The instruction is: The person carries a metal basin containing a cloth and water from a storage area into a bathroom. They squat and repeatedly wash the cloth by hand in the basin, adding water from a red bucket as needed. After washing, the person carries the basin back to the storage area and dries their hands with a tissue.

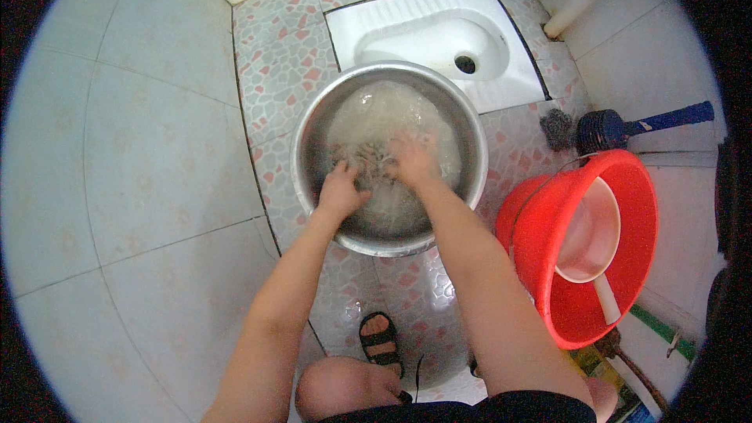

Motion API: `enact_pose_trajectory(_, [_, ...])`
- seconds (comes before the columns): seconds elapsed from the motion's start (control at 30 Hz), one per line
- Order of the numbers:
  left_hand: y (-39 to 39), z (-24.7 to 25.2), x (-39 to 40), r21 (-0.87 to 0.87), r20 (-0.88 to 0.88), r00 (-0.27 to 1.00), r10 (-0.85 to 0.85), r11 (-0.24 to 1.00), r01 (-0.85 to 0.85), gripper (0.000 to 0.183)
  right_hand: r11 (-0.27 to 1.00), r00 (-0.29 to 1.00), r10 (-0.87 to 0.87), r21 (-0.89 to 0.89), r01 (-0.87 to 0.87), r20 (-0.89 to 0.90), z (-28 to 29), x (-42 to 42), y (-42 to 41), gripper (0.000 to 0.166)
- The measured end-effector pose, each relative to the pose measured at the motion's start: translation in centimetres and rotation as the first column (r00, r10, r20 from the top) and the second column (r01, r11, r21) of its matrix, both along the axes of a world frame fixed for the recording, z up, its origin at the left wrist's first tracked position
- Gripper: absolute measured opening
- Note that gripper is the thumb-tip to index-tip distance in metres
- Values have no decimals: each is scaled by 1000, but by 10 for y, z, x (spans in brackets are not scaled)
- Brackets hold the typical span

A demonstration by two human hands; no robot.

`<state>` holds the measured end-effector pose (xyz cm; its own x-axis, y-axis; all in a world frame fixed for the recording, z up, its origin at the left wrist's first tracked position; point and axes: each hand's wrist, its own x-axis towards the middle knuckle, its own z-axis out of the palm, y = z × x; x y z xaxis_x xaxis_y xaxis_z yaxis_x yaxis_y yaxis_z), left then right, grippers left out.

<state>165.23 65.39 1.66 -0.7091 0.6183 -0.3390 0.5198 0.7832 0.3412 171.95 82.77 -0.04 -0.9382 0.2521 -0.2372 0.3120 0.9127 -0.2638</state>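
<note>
A round metal basin (301, 155) stands on the tiled floor before me, holding cloudy water (390, 211). Under the surface is a pale, translucent-looking mass (385, 100), perhaps fabric or a plastic sheet; the water blurs it. My left hand (343, 191) is at the left front of the water, thumb apart from the fingers, with no held thing visible. My right hand (417, 158) reaches into the water at the right, blurred by motion. Whether it grips anything is hidden. Between the hands lies a dark rippled patch that I cannot identify.
Behind the basin is a white squat toilet (435, 41). To the right, a red bucket (529, 211) holds a pale dipper (587, 241), near a blue-handled brush (617, 129). A tiled wall (158, 158) rises at the left. My sandalled foot (380, 338) is in front.
</note>
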Motion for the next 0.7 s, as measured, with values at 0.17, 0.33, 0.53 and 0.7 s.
enact_pose_trajectory(0.17, [19, 13, -15, 95, 764, 399, 507, 523, -847, 51, 699, 706, -689, -408, 587, -164, -2, -9, -37, 40])
enact_pose_trajectory(0.33, [22, 33, -28, -203, 977, -210, 33, 448, -871, 38, 487, 667, -706, -847, 215, -237, 47, -9, -118, 29])
enact_pose_trajectory(0.53, [15, 30, -16, 97, 992, 122, 32, 429, -898, 23, 505, 716, -562, -857, -100, -414, 113, 15, -137, 21])
enact_pose_trajectory(0.7, [38, 23, -9, -122, 989, -105, 103, 175, -977, 44, 887, 798, -320, -457, 64, -511, 61, -16, -69, 15])
